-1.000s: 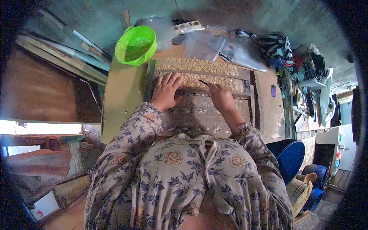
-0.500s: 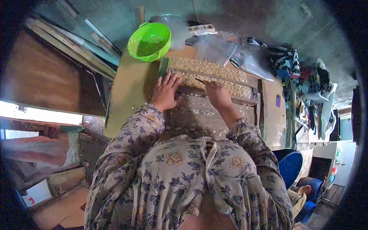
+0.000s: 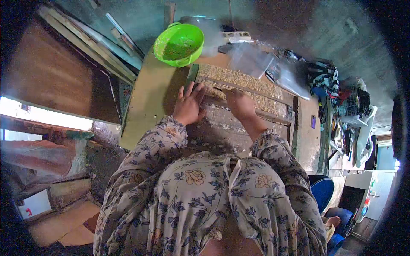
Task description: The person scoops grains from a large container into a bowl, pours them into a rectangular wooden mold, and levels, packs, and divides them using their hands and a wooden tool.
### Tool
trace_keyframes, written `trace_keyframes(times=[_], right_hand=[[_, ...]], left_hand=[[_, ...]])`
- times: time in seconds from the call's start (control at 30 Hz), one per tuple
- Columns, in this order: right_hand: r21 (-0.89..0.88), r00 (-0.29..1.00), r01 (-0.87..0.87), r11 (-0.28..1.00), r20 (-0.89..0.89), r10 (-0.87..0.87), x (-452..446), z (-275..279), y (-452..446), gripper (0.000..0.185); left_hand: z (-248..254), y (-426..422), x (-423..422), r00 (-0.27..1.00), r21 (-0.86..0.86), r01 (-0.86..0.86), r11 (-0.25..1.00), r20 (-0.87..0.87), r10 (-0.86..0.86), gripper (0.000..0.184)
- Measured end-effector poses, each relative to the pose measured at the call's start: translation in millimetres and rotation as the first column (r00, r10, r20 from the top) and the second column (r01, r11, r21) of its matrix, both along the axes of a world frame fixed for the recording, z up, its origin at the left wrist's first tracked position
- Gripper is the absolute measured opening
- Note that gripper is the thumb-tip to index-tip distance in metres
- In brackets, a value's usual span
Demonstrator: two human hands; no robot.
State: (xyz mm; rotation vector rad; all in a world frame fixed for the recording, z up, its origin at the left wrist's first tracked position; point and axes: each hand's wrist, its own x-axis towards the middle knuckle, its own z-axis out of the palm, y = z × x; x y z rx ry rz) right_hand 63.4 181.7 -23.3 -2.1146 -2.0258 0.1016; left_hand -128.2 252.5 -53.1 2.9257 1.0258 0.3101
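Note:
A shallow wooden frame (image 3: 273, 117) lies in front of me, packed with a pale, grainy slab (image 3: 244, 79) that a thin slat splits lengthwise into strips. At the left end of the nearer strip rests my left hand (image 3: 188, 104), fingers spread and holding nothing. My right hand (image 3: 240, 105) is closed around a small knife (image 3: 219, 89), most of its handle hidden in the fist. The knife's dark, narrow blade points left over the nearer strip, near my left fingertips; whether it cuts into the slab is too small to tell.
A green bowl (image 3: 193, 35) with grains stuck inside stands behind the frame's left end. Clear plastic bags (image 3: 250, 59) and a power strip (image 3: 236, 36) lie at the back. A purple object (image 3: 313, 122) is on the table's right; a blue chair (image 3: 321, 190) stands lower right.
The view has turned slightly, so the table's things appear further right. Along the strip, my right hand and the knife have moved left, nearer my left hand.

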Motion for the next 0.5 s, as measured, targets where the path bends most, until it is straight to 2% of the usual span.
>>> trace_keyframes(times=[0.1,0.2,0.3,0.37,0.43,0.5], right_hand=[[0.025,0.999,-0.05,0.998,0.017,0.05,-0.7,-7.0,4.4,0.03],[-0.057,0.997,-0.051,0.997,0.059,0.055,-6.0,2.5,5.9,0.029],[0.012,1.0,-0.001,1.0,-0.031,0.001,-11.2,5.2,7.7,0.027],[0.02,0.998,-0.039,0.999,0.051,0.038,-11.3,-2.7,14.0,0.027],[0.018,0.997,-0.068,0.998,0.032,0.067,-15.9,6.9,15.1,0.027],[0.019,0.996,-0.091,0.996,0.021,0.091,-18.0,5.3,17.5,0.027]], left_hand=[[-4.1,1.7,-2.2,1.0,-0.014,-0.009,1.0,-0.019,0.009,0.076],[-9.5,2.8,-4.0,1.0,-0.009,-0.018,1.0,0.001,0.018,0.076],[-13.3,1.2,-3.4,0.998,-0.018,-0.034,0.999,0.054,0.035,0.075],[-13.0,-0.7,-4.8,0.996,-0.038,-0.043,0.998,0.081,0.045,0.075],[-17.3,-0.9,-5.4,0.997,0.06,-0.075,0.995,0.025,0.074,0.072],[-24.6,1.5,-4.7,0.997,0.055,-0.07,0.996,0.047,0.068,0.072]])
